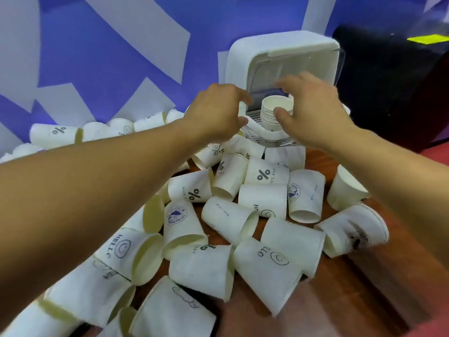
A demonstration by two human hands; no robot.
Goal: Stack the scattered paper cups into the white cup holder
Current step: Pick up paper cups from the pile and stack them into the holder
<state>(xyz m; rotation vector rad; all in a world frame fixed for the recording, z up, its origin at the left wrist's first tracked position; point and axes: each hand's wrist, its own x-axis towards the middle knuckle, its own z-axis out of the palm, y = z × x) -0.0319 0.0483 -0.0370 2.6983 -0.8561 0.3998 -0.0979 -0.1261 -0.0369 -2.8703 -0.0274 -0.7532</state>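
The white cup holder (284, 52) stands at the back of the table with its clear front flap lifted. Inside its opening sits a stack of paper cups (272, 110), mouths up. My right hand (315, 113) grips that stack, thumb on its front and fingers curled over behind it. My left hand (216, 113) is at the holder's left front edge, which lies between its index finger and thumb. Several scattered paper cups (264, 176) with printed logos lie on their sides in front of the holder and towards me.
The cups lie on a brown wooden table (364, 288). More cups (56, 135) lie in a row at the back left against the blue and white wall. A black box (388, 81) stands right of the holder. One crumpled, stained cup (352, 229) lies at the right.
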